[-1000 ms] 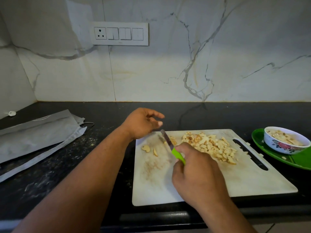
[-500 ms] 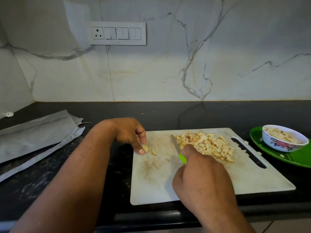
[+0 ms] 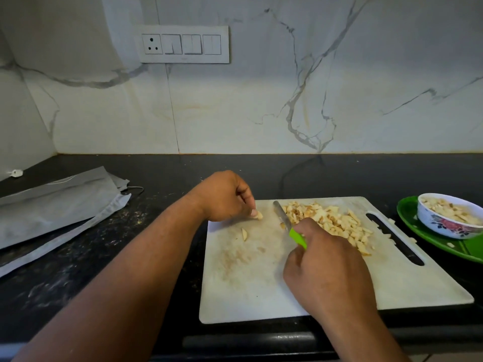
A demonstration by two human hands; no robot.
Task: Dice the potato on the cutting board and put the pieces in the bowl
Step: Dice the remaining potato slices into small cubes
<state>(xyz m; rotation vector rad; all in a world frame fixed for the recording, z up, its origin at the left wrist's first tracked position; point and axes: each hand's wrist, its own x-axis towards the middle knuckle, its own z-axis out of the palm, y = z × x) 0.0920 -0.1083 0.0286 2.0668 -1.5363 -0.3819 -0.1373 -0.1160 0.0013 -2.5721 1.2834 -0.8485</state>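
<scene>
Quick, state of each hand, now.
Left hand: pinching a potato piece.
Right hand: gripping the knife by its green handle.

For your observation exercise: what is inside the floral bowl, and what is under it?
The floral bowl holds pale diced potato pieces. It stands on a green plate. The bowl's bottom, beneath the pieces, is hidden.
</scene>
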